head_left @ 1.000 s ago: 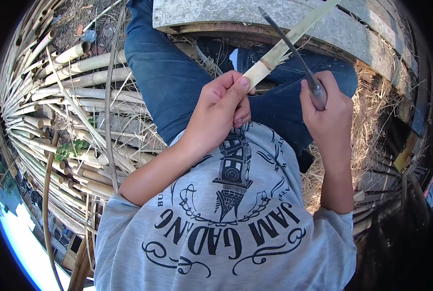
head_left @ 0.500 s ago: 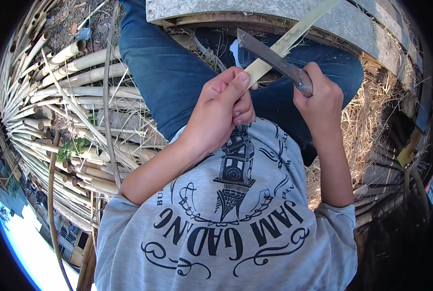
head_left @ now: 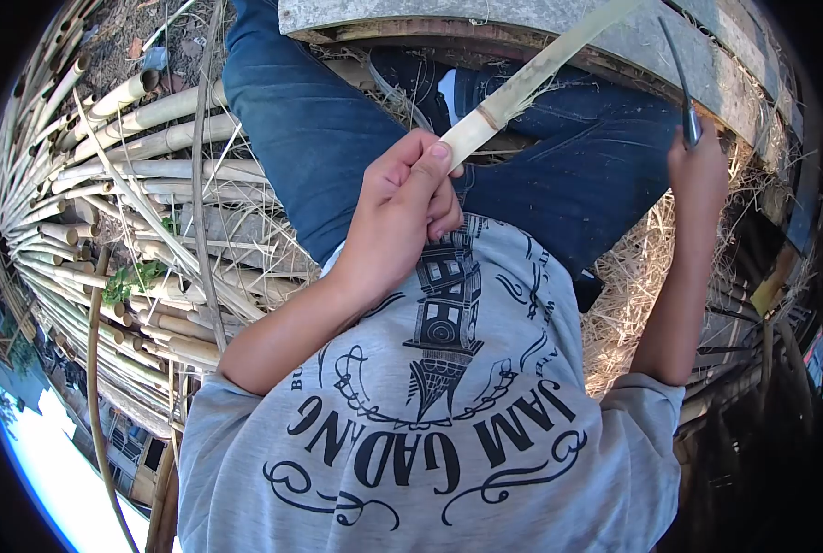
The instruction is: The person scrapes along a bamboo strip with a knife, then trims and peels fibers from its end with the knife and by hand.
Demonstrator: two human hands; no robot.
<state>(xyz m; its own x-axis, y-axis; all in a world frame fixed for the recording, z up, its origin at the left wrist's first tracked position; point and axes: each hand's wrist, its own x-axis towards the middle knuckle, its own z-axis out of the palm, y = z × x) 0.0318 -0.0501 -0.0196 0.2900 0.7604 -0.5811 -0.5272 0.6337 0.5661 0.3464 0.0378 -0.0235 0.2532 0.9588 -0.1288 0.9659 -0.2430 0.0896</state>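
My left hand pinches the near end of a pale bamboo strip between thumb and fingers. The strip slants up to the right, over my legs and past the edge of the wooden platform. Frayed fibres stick out along its right edge, just beyond a darker node. Off to the right, my right hand is closed around the handle of a knife. Its blade points up, seen nearly edge-on, and is apart from the strip.
A weathered wooden platform lies ahead of my crossed legs. Many cut bamboo poles are stacked on the left. Dry shavings cover the ground at right, and a small green plant grows among the poles.
My right hand has swung the knife away from the strip, out to the right. The left hand has shifted slightly left, still gripping the strip, whose node now shows.
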